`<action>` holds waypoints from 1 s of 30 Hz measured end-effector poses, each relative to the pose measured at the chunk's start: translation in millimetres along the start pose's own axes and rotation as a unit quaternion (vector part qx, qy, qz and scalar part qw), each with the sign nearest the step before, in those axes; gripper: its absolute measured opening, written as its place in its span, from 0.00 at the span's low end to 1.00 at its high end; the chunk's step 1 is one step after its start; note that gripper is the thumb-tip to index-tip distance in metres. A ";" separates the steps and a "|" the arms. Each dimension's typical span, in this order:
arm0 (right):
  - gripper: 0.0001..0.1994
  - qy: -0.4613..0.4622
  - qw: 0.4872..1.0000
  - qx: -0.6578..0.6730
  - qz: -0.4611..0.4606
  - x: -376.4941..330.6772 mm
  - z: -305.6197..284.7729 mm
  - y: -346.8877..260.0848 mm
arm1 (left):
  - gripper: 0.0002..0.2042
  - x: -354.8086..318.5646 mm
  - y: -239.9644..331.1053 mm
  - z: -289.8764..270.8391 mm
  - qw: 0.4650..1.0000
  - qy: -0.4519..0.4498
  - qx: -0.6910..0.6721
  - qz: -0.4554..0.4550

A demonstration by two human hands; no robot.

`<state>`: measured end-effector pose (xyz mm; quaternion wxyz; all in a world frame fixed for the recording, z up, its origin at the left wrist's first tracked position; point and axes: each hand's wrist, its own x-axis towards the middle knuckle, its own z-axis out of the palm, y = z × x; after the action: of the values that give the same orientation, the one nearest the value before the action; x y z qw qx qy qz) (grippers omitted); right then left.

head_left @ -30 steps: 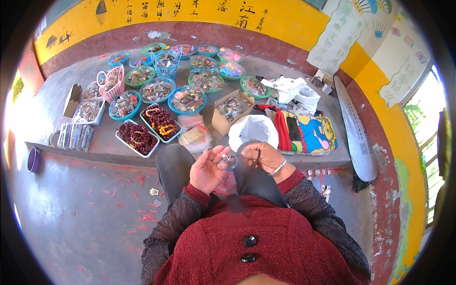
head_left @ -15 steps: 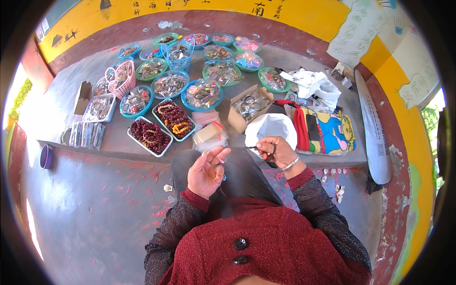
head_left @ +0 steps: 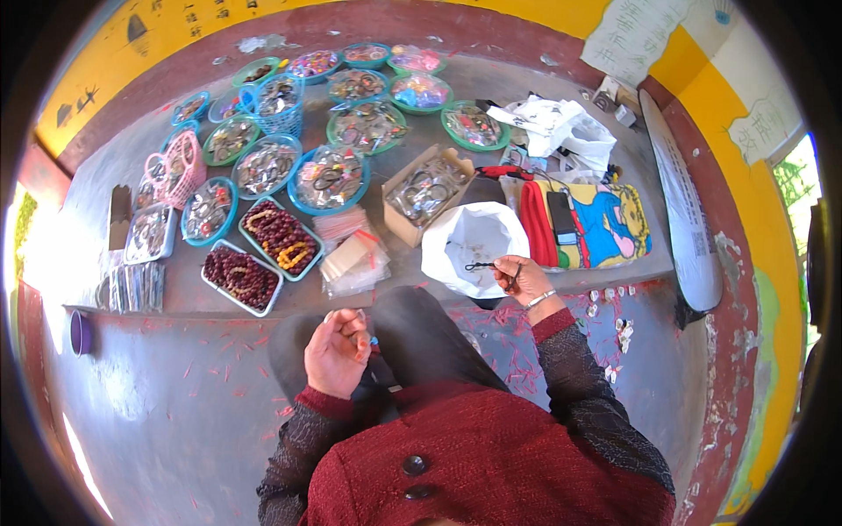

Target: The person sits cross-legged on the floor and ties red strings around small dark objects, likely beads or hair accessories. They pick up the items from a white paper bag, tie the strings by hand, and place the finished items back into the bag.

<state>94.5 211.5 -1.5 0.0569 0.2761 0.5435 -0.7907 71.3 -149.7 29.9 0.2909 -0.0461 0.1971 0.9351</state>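
My right hand (head_left: 524, 282) pinches a thin black cord (head_left: 479, 266). Its free end, with a small loop, sticks out leftward over the near rim of a white bag (head_left: 441, 273). The bag's mouth is wide, and small bits lie at its bottom. Above my left thigh, my left hand (head_left: 338, 352) has its palm up and fingers curled in. A small blue piece (head_left: 374, 340) shows beside its fingers; whether they grip it is hard to see. Closest to that hand on the ledge are flat clear plastic bags (head_left: 355, 266).
Along the raised ledge (head_left: 202, 301) stand several basins (head_left: 329, 209) of bagged trinkets. Two trays (head_left: 279, 296) hold dark red bead strings. A cardboard box (head_left: 403, 223) adjoins the white bag; a phone (head_left: 561, 217) lies on a colourful cloth (head_left: 614, 232). Red scraps litter the floor.
My hands have moved apart: the right now holds the black cord at the white bag's rim, while the left has drawn back and lower, its fingers more curled. The whole view has shifted.
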 end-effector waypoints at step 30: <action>0.16 -0.400 0.848 -0.307 -0.166 -53.3 138.0 -5.8 | 0.16 1.9 -33.0 1.5 0.986 0.036 0.132 -0.100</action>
<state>85.4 79.7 65.3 0.2192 -0.1894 0.7268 -0.6228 88.3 -123.3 19.7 0.3792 -0.0605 0.3236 0.8647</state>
